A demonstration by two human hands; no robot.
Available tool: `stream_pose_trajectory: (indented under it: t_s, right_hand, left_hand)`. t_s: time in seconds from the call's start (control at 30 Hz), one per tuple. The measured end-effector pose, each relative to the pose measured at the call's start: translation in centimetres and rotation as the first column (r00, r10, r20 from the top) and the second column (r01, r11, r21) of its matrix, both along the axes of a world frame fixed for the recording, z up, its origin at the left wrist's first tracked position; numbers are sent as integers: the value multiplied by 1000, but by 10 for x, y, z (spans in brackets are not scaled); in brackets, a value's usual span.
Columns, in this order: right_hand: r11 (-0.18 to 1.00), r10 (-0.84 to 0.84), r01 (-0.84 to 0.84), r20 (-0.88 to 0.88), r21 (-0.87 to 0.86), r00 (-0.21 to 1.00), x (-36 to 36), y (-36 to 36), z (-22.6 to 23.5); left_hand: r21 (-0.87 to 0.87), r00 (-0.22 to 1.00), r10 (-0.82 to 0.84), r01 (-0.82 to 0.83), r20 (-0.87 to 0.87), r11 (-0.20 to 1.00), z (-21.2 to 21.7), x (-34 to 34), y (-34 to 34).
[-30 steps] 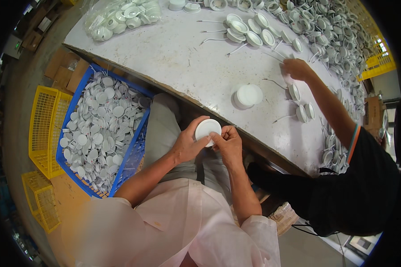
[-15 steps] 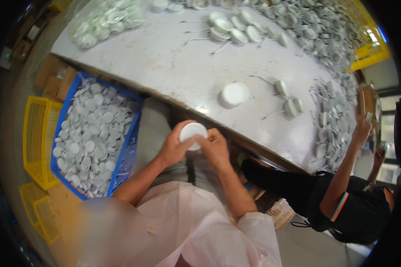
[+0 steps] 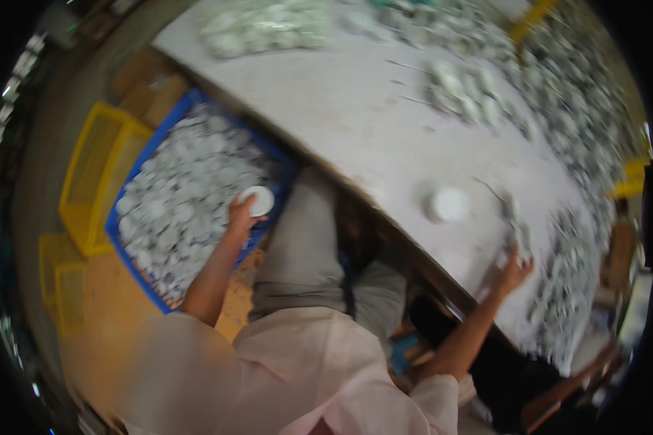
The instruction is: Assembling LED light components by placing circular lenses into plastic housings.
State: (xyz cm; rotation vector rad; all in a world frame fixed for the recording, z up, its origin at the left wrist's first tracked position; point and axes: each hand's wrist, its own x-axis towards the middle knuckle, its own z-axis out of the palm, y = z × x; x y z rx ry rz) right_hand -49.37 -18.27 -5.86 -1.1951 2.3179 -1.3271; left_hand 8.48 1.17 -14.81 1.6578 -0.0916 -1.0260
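while the left hand (image 3: 241,216) grips a white round lid (image 3: 257,200) over the blue crate (image 3: 168,123), right hand (image 3: 514,270) open, touching small white parts (image 3: 519,235) on the table (image 3: 355,116)

round white lid (image 3: 257,200), held over blue crate (image 3: 281,168)

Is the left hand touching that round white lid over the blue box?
Touching. In the head view the left hand has its fingers wrapped around the white lid, holding it above the blue crate full of white lids.

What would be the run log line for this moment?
left hand: holds white round lid over blue crate | right hand: on small white parts, table
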Motion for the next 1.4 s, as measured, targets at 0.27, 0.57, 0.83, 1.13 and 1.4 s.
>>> stream_pose_trajectory:
  t_s: [0.27,0.57,0.83,1.13,1.4]
  right_hand:
    - [1000,16,-16,-46,2,999,18,-10,16]
    - [999,-12,26,310,-39,951,28,27,27]
    - [977,90,-73,78,-199,993,49,83,36]
    - [703,710,-629,370,-331,599,194,130,58]
    - [410,906,-887,203,-210,371,219,142,71]
  left_hand:
    - [102,1000,-22,23,-19,995,-73,78,16]
    - [-48,991,83,-89,-108,995,-78,157,-28]
    - [-111,983,-62,82,171,990,-61,33,-41]
    - [-508,539,-763,797,356,326,150,-183,-35]
    - [-300,579,-668,815,467,496,141,-200,-32]
